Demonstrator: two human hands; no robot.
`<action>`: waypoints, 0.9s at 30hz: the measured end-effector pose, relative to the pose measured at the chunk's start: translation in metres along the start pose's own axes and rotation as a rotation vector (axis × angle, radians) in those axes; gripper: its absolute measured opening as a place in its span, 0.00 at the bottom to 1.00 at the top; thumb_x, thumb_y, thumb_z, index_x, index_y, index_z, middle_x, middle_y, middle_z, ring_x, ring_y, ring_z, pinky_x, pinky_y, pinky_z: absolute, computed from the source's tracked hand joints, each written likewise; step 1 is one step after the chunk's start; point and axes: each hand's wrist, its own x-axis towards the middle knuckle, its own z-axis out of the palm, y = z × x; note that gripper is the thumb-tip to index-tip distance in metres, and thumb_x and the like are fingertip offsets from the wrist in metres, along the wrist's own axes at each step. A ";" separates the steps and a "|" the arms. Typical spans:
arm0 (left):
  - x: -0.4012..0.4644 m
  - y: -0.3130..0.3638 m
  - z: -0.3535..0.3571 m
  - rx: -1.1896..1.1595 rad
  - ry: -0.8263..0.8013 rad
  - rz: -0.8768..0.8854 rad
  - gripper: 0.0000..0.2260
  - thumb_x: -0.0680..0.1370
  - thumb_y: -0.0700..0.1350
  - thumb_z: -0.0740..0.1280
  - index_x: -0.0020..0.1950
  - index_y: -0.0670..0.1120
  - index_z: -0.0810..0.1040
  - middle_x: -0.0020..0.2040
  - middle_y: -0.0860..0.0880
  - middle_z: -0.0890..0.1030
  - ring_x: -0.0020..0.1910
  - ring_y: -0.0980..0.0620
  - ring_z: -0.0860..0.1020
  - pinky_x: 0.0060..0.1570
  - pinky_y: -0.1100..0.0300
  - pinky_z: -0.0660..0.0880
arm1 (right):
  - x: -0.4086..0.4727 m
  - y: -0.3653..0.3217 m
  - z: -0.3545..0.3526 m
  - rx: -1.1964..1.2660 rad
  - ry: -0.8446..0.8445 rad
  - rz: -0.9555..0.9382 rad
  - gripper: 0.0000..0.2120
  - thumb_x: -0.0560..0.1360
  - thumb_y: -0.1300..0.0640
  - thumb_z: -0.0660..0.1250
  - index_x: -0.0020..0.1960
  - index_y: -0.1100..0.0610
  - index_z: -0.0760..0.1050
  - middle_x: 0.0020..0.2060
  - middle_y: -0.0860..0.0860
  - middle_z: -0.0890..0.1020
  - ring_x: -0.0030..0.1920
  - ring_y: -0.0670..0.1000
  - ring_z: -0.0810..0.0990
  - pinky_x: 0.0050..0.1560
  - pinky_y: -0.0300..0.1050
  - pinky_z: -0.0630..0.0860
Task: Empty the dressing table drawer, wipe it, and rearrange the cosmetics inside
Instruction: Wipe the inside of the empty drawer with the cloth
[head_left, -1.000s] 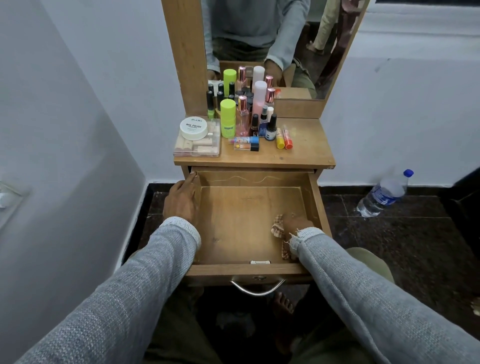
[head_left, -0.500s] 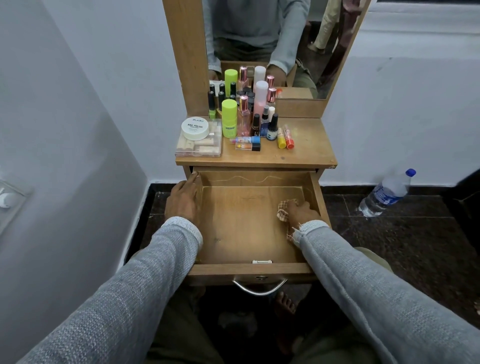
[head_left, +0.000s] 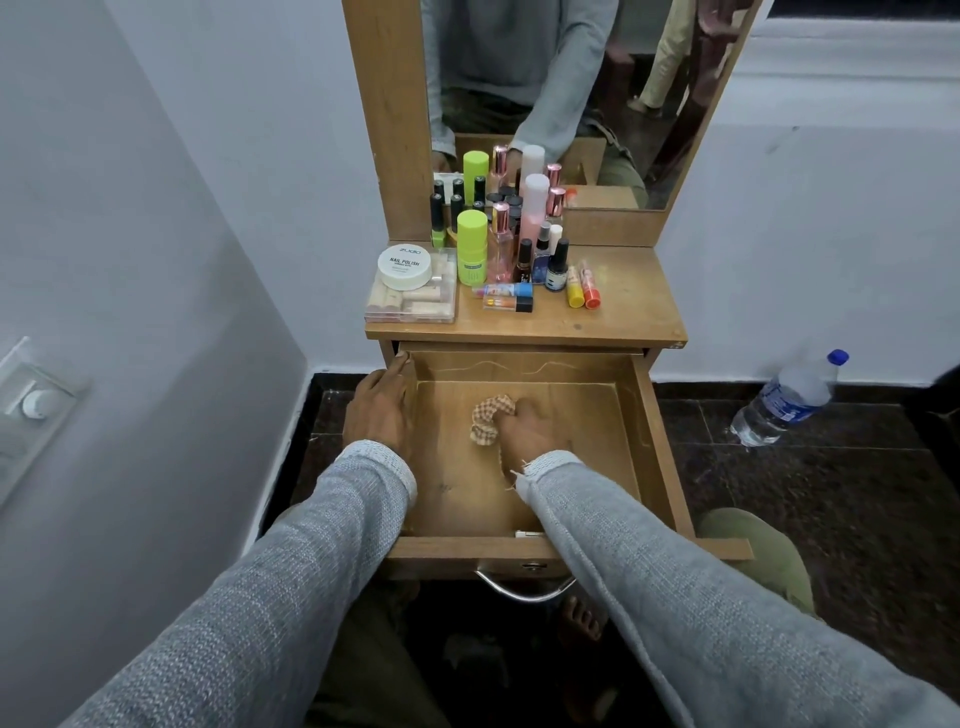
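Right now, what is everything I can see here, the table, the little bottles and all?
Drawer: one, wooden, pulled open, empty but for the cloth.
Cloth: one, checked tan and white, bunched on the drawer floor.
Tabletop: one, wooden, above the drawer.
Mirror: one, wood-framed, behind the tabletop.
Cosmetics: a cluster of many small bottles, green, pink, black, yellow, orange, on the tabletop's left half.
Nail polish tub: one, white, on a clear box.
Clear box: one, at the tabletop's left front corner.
Water bottle: one, clear with blue cap, on the dark floor, right.
Left hand: rests on the drawer's left wall.
Right hand: grips the cloth.
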 end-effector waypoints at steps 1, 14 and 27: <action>0.000 0.001 0.000 0.027 0.004 0.030 0.21 0.80 0.38 0.58 0.72 0.49 0.68 0.73 0.52 0.68 0.70 0.44 0.67 0.66 0.47 0.69 | 0.002 0.000 -0.003 0.036 0.000 0.028 0.17 0.81 0.57 0.56 0.69 0.56 0.65 0.66 0.59 0.70 0.62 0.62 0.73 0.56 0.50 0.70; -0.002 0.002 0.000 -0.122 0.013 -0.035 0.18 0.79 0.45 0.58 0.70 0.51 0.71 0.71 0.48 0.71 0.66 0.44 0.72 0.64 0.47 0.71 | 0.010 -0.038 0.038 0.008 -0.015 -0.209 0.17 0.79 0.55 0.55 0.67 0.52 0.66 0.58 0.57 0.73 0.59 0.62 0.73 0.56 0.52 0.70; 0.010 -0.018 0.011 0.080 -0.034 0.035 0.12 0.81 0.50 0.55 0.63 0.54 0.69 0.66 0.56 0.73 0.62 0.49 0.73 0.57 0.52 0.75 | 0.048 -0.056 0.014 -0.201 -0.033 -0.316 0.23 0.76 0.62 0.65 0.70 0.61 0.67 0.67 0.60 0.66 0.65 0.64 0.70 0.61 0.55 0.70</action>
